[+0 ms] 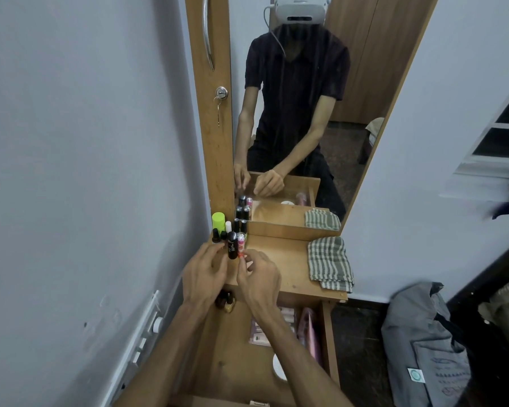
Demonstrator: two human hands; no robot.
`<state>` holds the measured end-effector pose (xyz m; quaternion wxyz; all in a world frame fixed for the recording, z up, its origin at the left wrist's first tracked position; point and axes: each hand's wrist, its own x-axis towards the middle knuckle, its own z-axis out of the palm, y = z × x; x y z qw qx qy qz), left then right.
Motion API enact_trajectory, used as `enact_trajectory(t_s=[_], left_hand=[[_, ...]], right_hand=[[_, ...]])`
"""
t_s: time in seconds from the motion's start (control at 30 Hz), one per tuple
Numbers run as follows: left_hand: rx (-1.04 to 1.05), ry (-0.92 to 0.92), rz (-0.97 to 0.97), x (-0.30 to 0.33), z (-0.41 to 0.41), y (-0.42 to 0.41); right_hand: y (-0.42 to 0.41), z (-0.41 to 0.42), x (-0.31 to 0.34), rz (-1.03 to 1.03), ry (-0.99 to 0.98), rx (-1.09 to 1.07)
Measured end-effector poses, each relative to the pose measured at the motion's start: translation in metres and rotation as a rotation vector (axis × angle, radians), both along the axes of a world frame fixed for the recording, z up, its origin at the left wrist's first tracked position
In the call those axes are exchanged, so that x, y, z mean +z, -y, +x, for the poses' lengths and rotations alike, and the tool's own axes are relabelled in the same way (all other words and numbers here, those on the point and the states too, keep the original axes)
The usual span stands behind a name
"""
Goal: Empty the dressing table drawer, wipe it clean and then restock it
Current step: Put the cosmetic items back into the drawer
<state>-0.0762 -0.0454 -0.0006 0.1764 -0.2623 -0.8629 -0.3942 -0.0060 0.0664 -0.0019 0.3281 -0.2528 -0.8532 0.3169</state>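
Clearly the risk sits in the crowded cluster of bottles [228, 230] at the desk's [276, 259] back left corner. Both hands work close together there: the left hand [204, 273] has fingers by a black tube [232, 245], the right hand [257, 274] pinches a pink tube [241, 245]. A nudge could topple neighbours into the open drawer [232, 348], still part full below.

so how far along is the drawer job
Early. Several bottles already stand on the tabletop. The right hand is setting down a pink tube, with the left hand beside a black tube. The open drawer still holds items; the checked cloth lies folded, so wiping and restocking remain.
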Motion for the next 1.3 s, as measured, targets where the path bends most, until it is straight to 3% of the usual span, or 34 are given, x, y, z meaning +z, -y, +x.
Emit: enact_trajectory(t_s=[0.33, 0.7, 0.97, 1.17, 1.3], left_hand=[[-0.048, 0.056, -0.246, 0.013, -0.038, -0.027], [-0.039, 0.051, -0.082, 0.014, -0.018, -0.016], [-0.163, 0.064, 0.049, 0.009, 0.027, 0.014], [-0.174, 0.098, 0.001, -0.016, 0.052, 0.039], [-0.123, 0.148, -0.133, -0.031, 0.057, 0.051]], right_hand=[[-0.027, -0.036, 0.024, 0.071, 0.238, 0.103], [-0.023, -0.024, 0.018, 0.005, 0.084, 0.097], [0.0, 0.027, 0.005, -0.078, 0.038, 0.09], [0.024, 0.054, -0.016, -0.127, 0.117, 0.098], [0.039, 0.058, -0.033, -0.187, 0.199, 0.132]])
